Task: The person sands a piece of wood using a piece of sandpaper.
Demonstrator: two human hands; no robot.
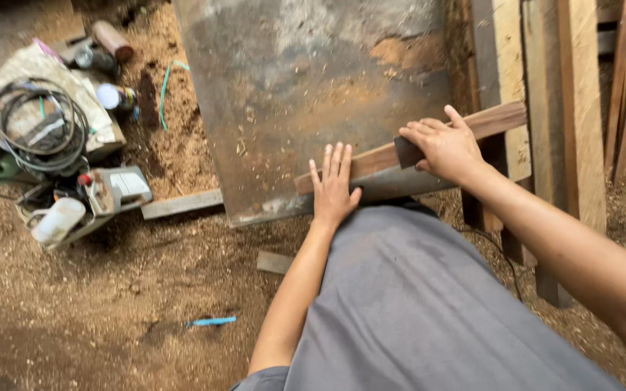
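On the near edge of the rusty metal table [313,87], a wooden strip [393,153] lies slantwise. The left hand [333,190] presses it flat, fingers spread; the right hand [443,148] grips a dark block [407,152], apparently sanding along it.

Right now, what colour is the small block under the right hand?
Dark brown, the small block under the right hand; seen in the head view.

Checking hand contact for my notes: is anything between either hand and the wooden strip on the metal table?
Nothing visible. The left hand lies flat on the wooden strip, and the right hand grips it further along, on the metal table.
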